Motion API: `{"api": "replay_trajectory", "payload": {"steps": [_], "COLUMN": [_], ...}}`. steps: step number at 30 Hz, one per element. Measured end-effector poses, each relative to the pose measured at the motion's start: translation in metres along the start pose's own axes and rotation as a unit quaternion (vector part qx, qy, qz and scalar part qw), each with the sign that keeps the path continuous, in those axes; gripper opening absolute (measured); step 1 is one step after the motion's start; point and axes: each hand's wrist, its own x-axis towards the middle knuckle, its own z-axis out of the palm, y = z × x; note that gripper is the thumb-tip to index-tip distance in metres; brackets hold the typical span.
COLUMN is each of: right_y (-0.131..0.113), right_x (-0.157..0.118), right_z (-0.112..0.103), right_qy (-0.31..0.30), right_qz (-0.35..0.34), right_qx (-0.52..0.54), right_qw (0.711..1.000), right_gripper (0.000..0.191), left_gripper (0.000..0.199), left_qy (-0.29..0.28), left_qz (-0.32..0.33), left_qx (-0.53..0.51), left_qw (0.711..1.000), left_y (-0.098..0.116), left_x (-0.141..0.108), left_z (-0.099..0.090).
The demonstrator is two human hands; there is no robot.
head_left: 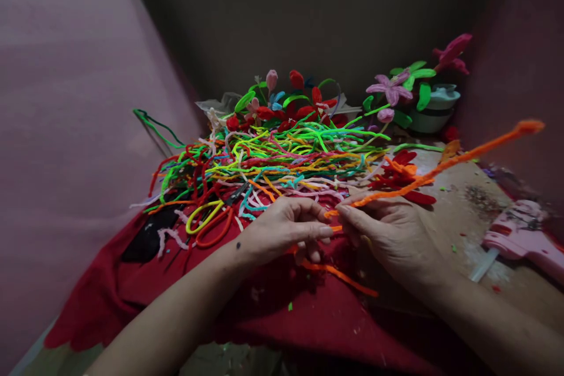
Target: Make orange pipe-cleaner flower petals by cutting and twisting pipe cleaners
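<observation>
Near the middle of the head view, my left hand (pixel 286 228) pinches an orange pipe cleaner (pixel 339 273), whose loose end hangs down to the right. My right hand (pixel 379 226) is closed just beside it, its thumb and finger on an orange pipe cleaner (pixel 467 155) that slants up to the right and ends in a thicker tip. Short orange pieces show between the fingertips of both hands. Whether these are one bent stem or two, I cannot tell. Both hands are over the red cloth (pixel 317 317), in front of a heap of coloured pipe cleaners (pixel 282 155).
Scissors (pixel 205 217) with yellow and red handles lie left, by a black object (pixel 150 235). Pipe-cleaner flowers (pixel 304 108) stand behind the heap. A pink glue gun (pixel 524 235) lies on the board (pixel 471 211) at right, with a light-blue container (pixel 434 108) behind.
</observation>
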Motion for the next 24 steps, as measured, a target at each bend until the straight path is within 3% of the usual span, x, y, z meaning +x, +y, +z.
{"api": "replay_trajectory", "payload": {"steps": [6,11,15,20,22,23,24], "right_y": [-0.001,-0.002,-0.002,0.000,0.001,0.002,0.002], "right_x": [0.000,-0.003,-0.007,-0.005,-0.003,-0.002,0.000], "right_z": [0.001,0.002,0.003,0.006,0.007,0.007,0.007], "right_qy": [-0.002,-0.011,-0.007,0.018,0.022,0.019,0.013], "right_qz": [-0.055,-0.023,0.029,0.113,0.147,0.163,0.178], "right_qx": [-0.008,-0.010,0.004,0.108,0.173,0.202,0.225], "right_qw": [0.998,1.000,1.000,0.987,0.974,0.966,0.958], "right_gripper": [0.011,0.015,0.022,0.028,0.026,0.025,0.024], "left_gripper": [0.018,0.009,0.009,0.015,0.013,0.013,0.013], "left_qy": [-0.065,-0.052,-0.025,0.071,0.124,0.150,0.171], "left_qz": [-0.002,-0.010,-0.006,0.080,0.160,0.225,0.300], "left_qx": [-0.118,-0.162,-0.115,0.034,0.169,0.263,0.365], "left_qw": [0.991,0.985,0.993,0.994,0.965,0.926,0.865], "left_y": [-0.009,-0.009,-0.007,-0.006,-0.010,-0.012,-0.015], "left_x": [0.007,0.012,0.010,0.004,0.002,0.002,0.002], "left_z": [-0.004,-0.002,-0.001,0.007,0.010,0.010,0.009]}}
